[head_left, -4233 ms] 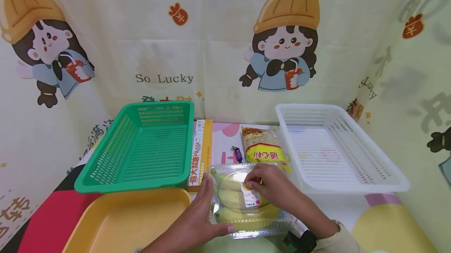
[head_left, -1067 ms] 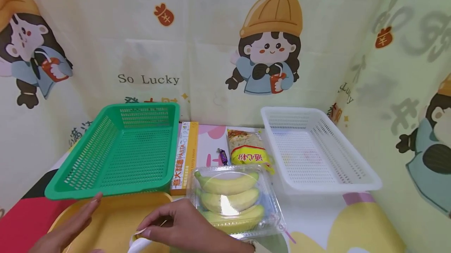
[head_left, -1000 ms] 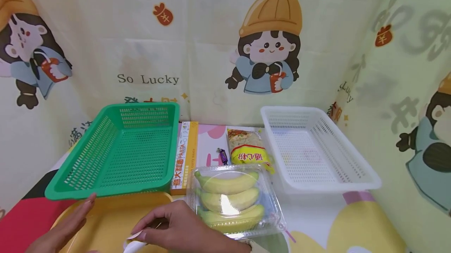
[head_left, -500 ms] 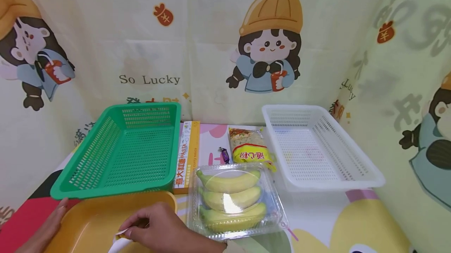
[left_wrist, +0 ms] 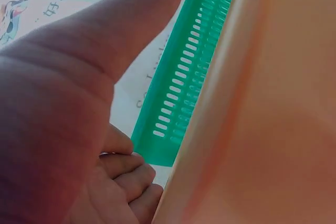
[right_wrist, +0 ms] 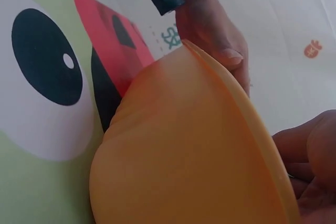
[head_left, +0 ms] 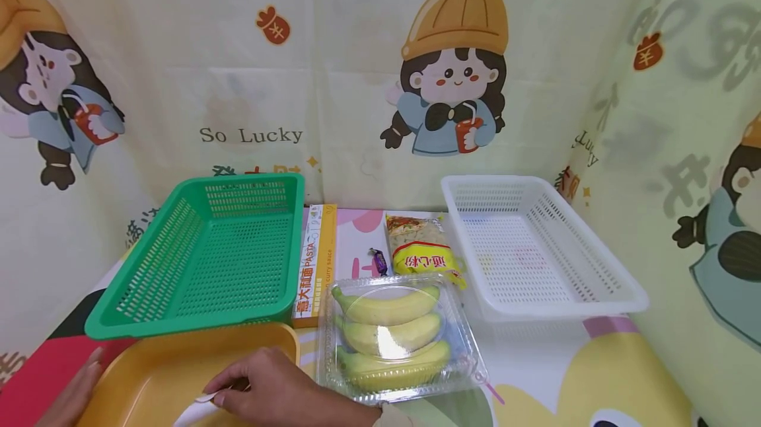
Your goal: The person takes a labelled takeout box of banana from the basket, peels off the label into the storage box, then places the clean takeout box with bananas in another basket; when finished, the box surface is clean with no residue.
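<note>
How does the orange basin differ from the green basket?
The orange basin has solid walls, while the green basket has rows of slots. The basin sits nearer the person and runs off the head view's bottom edge; the basket is farther back, fully in frame. In that view, the right hand and the white strip it pinches cover part of the basin, but no hand covers the basket. Both are open-topped with rounded corners.

The head view's bottom edge cuts off the yellow basin [head_left: 148,371], the left hand [head_left: 72,397] beside it and the white strip [head_left: 193,412] over it, while the pasta box [head_left: 315,262] beyond the basin bears print too small to read.
</note>
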Tool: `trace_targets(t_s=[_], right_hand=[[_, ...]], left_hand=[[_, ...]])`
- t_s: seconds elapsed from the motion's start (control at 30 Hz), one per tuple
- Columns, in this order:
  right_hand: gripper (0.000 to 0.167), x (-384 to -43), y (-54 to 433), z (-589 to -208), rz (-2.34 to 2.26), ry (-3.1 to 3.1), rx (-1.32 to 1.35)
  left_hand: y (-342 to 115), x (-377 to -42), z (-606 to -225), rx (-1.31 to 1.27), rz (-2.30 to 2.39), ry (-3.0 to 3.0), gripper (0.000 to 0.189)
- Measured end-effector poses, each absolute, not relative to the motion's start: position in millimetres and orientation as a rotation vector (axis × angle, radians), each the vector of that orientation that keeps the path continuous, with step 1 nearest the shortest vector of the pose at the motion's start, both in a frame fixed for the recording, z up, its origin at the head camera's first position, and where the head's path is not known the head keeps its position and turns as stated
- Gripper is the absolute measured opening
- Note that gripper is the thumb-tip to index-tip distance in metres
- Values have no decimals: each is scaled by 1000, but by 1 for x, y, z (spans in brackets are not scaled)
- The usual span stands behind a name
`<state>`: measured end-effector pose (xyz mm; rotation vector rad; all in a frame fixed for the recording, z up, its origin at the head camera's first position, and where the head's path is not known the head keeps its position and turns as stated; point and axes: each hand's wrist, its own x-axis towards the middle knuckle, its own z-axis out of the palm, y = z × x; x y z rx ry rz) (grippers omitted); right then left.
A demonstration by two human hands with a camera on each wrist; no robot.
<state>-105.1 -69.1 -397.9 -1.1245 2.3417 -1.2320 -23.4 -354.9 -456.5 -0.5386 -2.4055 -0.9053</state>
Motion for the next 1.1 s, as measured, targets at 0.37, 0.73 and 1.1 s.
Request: trace_targets(t_s=[0.37,0.73,1.1], right_hand=[[21,-104,-70,-397,-1163,2418,-1137],[24,-102,-60,-388,-1411,2189,-1070],[25,-113,-31,-363,-1378,2348,-1352]], left_hand=[[-367,-24,-484,-575,-831,-2421,95],[-360,-23,-477,-570,-834,-2418,97],[-366,-61,-447,-1093,-744,-2391,97]])
